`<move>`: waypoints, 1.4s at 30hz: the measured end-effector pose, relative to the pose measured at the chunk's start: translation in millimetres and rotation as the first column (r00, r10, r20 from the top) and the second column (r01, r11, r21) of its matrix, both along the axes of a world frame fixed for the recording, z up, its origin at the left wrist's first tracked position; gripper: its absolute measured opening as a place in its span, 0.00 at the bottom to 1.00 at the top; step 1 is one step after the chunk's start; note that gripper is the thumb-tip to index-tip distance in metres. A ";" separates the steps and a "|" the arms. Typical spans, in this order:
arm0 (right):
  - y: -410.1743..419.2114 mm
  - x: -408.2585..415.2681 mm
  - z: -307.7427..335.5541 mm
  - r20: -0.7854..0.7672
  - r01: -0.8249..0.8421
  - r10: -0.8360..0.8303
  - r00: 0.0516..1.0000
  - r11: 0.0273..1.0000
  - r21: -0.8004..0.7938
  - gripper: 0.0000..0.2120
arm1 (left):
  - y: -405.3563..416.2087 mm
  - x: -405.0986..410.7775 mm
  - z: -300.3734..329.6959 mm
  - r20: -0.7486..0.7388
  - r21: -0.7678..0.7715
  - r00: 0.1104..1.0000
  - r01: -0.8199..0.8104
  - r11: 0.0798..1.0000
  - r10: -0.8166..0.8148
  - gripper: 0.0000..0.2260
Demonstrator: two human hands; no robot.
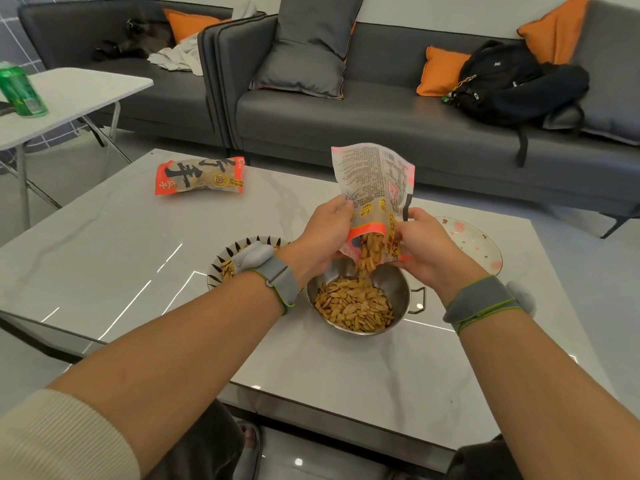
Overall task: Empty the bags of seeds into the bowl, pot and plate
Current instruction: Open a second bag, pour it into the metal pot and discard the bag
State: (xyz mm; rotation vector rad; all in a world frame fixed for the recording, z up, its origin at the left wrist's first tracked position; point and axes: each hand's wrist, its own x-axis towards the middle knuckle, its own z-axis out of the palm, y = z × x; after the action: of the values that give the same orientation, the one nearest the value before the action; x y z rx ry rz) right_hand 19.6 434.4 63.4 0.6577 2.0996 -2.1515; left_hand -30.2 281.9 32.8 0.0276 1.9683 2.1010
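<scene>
My left hand (323, 233) and my right hand (427, 247) both grip an upturned bag of seeds (375, 188), mouth down. Seeds stream from it into a steel pot (398, 285) just below, which holds a heap of seeds. Left of the pot, partly hidden by my left wrist, stands a bowl (221, 258) with a black spiked rim and seeds inside. A white flowered plate (474, 244) lies behind my right hand and looks bare. A second bag of seeds (199, 176), shut and full, lies flat at the table's far left.
The marble coffee table (138, 258) carries everything. Behind it runs a grey sofa (381, 109) with orange cushions and a black backpack (519, 81). A small white side table (69, 95) at the far left bears a green can (20, 90).
</scene>
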 end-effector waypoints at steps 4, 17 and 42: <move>-0.4 -0.2 -0.6 0.004 -0.002 0.002 1.000 1.000 -0.029 0.23 | -0.6 -1.2 -1.7 0.004 -0.006 1.000 -0.004 1.000 0.004 0.14; -2.4 1.3 3.1 -0.016 0.006 -0.006 1.000 1.000 -0.008 0.22 | 1.9 -1.8 -1.0 -0.012 -0.014 1.000 0.005 1.000 -0.006 0.16; -1.8 2.1 0.4 -0.030 0.013 -0.013 0.999 1.000 -0.007 0.19 | 0.1 -3.4 -2.2 -0.028 -0.005 0.999 0.018 1.000 -0.018 0.15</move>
State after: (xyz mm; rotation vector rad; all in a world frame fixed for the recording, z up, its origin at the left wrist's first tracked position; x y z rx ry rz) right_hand 21.7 432.6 63.8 0.6441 2.1077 -2.1883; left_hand -33.6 282.0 30.6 0.0740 1.9814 2.0959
